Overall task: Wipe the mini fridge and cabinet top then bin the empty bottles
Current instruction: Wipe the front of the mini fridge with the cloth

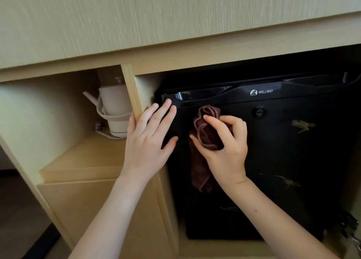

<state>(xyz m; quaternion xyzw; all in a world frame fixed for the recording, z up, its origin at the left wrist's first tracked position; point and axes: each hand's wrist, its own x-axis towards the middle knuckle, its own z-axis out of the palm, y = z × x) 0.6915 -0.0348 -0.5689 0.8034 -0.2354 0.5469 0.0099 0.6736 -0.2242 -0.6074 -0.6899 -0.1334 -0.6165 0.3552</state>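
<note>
Cloth (206, 133), only loosely pinched in the right hand (224, 147), could slip off the fridge (283, 151) mid-wipe, left hand (148, 141) spread beside.

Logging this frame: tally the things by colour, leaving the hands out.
Black: 1, the mini fridge
Brown: 1, the cloth
White: 1, the kettle
Light wood: 1, the cabinet
Total: 4
</note>
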